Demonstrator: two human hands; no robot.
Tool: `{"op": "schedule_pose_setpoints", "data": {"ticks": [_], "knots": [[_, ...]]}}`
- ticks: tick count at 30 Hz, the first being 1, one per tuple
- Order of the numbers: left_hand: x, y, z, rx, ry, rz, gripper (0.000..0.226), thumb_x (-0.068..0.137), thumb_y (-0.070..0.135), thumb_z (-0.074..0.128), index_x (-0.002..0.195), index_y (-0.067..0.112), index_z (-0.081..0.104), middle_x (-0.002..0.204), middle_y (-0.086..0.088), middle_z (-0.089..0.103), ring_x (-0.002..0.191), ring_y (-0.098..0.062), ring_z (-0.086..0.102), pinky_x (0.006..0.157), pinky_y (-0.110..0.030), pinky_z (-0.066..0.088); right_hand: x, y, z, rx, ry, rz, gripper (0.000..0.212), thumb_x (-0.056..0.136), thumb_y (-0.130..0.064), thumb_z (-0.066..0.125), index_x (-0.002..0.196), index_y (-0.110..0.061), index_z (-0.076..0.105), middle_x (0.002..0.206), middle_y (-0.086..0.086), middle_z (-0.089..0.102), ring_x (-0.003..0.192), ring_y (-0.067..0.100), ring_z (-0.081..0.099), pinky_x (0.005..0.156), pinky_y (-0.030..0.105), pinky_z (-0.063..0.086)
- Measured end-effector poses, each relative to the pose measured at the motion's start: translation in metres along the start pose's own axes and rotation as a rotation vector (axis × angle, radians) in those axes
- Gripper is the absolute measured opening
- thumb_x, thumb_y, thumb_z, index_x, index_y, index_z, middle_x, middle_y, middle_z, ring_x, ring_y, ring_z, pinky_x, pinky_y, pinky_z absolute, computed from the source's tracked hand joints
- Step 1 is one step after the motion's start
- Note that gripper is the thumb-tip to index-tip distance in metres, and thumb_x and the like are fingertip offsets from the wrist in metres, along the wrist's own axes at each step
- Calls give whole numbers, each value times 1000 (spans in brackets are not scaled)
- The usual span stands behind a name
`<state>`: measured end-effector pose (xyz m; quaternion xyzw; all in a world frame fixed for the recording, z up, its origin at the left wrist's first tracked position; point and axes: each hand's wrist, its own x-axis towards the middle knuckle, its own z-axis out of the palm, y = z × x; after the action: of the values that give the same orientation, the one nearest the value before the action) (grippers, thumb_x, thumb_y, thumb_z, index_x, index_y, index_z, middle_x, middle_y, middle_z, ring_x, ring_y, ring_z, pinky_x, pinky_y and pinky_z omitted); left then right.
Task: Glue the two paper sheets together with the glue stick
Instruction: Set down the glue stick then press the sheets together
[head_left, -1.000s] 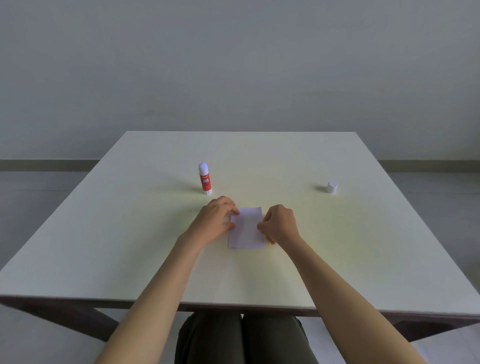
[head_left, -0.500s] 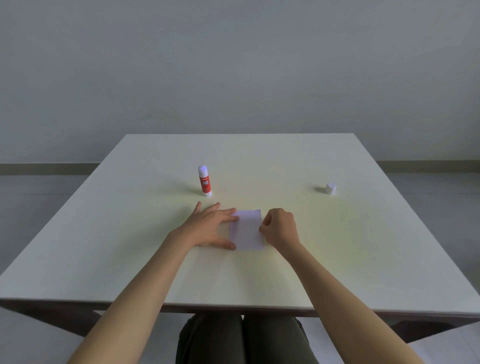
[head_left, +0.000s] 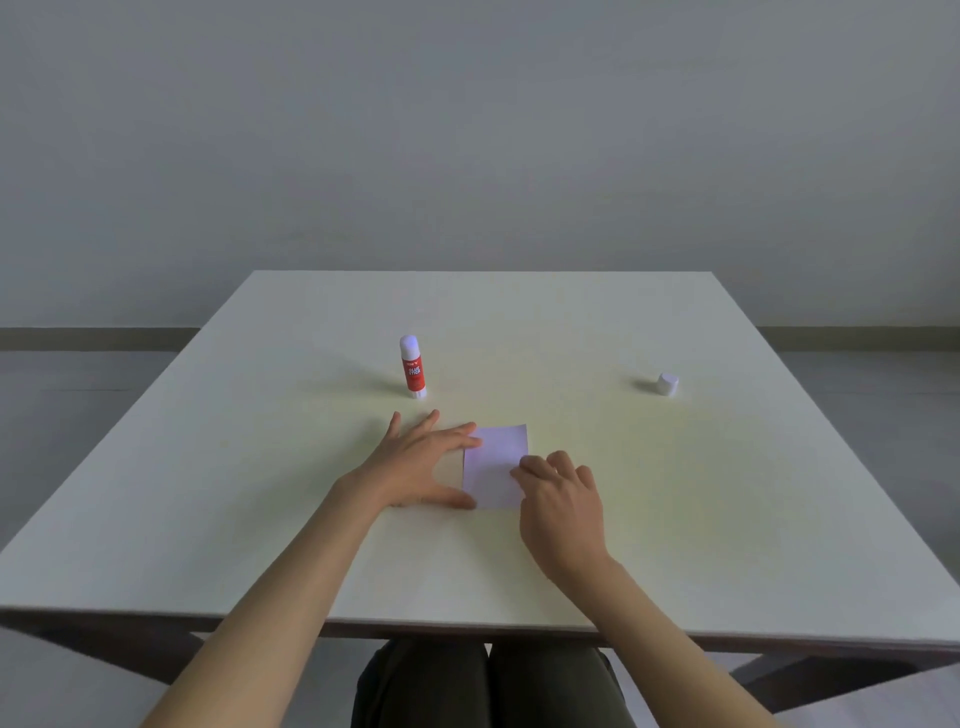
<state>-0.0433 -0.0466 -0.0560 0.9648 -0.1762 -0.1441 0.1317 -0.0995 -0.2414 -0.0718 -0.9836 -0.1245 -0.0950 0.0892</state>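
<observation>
1. Table (head_left: 727, 493): white square top with dark legs under it, set against a plain grey wall; it carries everything noted below.
2. Left hand (head_left: 421, 462): flat on the tabletop, palm down, fingers spread and straight, gripping nothing. The index fingertip and the thumb tip touch the left edge of the paper.
3. Glue stick (head_left: 413, 367): upright on its white base, beyond the left hand and apart from it. The body is red with a pale rounded top end. White lettering on the red label looks like "GLUE STICK"; the smaller print above it is too small to read.
4. Paper (head_left: 493, 462): small pale lilac-white rectangle lying flat at the table's middle, between the two hands. Only one face shows; whether two sheets are stacked cannot be told. There is no writing visible on it.
5. Right hand (head_left: 563, 506): fingers curled loosely, knuckles up, fingertips pressing down on the paper's right edge. It is not closed around anything.
6. Cap (head_left: 667, 384): small white cylinder standing alone far to the right, well apart from the glue stick and the paper.
</observation>
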Motion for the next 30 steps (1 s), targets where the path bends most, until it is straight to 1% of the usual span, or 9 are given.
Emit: {"op": "schedule_pose_setpoints", "data": {"ticks": [2, 4, 10, 13, 16, 18, 20, 23, 30], "knots": [[0, 1, -1, -4, -5, 1, 82, 71, 61, 66, 143, 42, 31, 157, 24, 15, 149, -15, -2, 117, -53, -11, 15, 5, 6, -7, -17, -19, 39, 78, 2, 38, 103, -14, 64, 108, -2, 63, 98, 27, 49, 72, 32, 28], [-1, 2, -1, 6, -9, 5, 82, 72, 60, 66, 143, 41, 31, 157, 24, 15, 149, -16, -2, 117, -54, -10, 29, 8, 8, -16, -18, -10, 37, 79, 0, 37, 103, -15, 62, 111, -3, 61, 99, 26, 47, 71, 31, 25], [-1, 1, -1, 8, -9, 4, 80, 74, 58, 65, 144, 42, 29, 157, 24, 14, 149, -17, -3, 117, -54, -10, 50, 15, 5, 25, -37, 51, 44, 75, 1, 38, 104, -21, 64, 99, -10, 61, 94, 22, 46, 67, 28, 23], [-2, -1, 1, -19, 4, -2, 84, 73, 59, 66, 145, 41, 25, 158, 22, 14, 149, -16, -4, 117, -53, -10, 46, 15, 1, 16, -38, 34, 47, 75, 2, 38, 107, -20, 63, 104, -12, 63, 96, 22, 44, 68, 29, 24], [-3, -3, 4, -53, 25, -10, 91, 71, 60, 67, 146, 40, 20, 159, 15, 15, 149, -15, -5, 117, -52, -11, 29, 10, -4, -24, -36, 10, 40, 72, 2, 37, 96, -17, 62, 105, -9, 66, 97, 24, 43, 68, 31, 23], [-2, -4, 6, -55, 35, -4, 91, 70, 62, 66, 146, 40, 21, 159, 15, 15, 149, -14, -5, 117, -51, -12, 11, 6, -7, -27, -9, -20, 39, 70, 5, 39, 90, -15, 66, 99, -6, 69, 94, 26, 48, 69, 32, 27], [-2, -6, 7, -48, 40, 3, 90, 70, 63, 66, 145, 40, 23, 158, 19, 14, 149, -14, -5, 117, -50, -12, -11, -1, -11, -44, 12, -25, 33, 61, 6, 49, 75, -15, 70, 82, -6, 72, 79, 26, 55, 63, 30, 34], [-1, -8, 8, -42, 45, 14, 88, 71, 64, 64, 145, 40, 24, 157, 24, 14, 149, -13, -4, 117, -51, -12, -31, -8, -13, -70, 66, -44, 25, 47, 5, 56, 55, -18, 64, 61, -10, 66, 62, 23, 56, 52, 27, 37], [0, -8, 11, -66, 55, 17, 88, 69, 65, 65, 144, 41, 26, 156, 27, 15, 149, -12, -4, 117, -50, -13, -15, -15, -12, -99, 86, -31, 24, 46, 5, 54, 51, -17, 61, 55, -8, 60, 57, 23, 53, 49, 27, 38]]}}
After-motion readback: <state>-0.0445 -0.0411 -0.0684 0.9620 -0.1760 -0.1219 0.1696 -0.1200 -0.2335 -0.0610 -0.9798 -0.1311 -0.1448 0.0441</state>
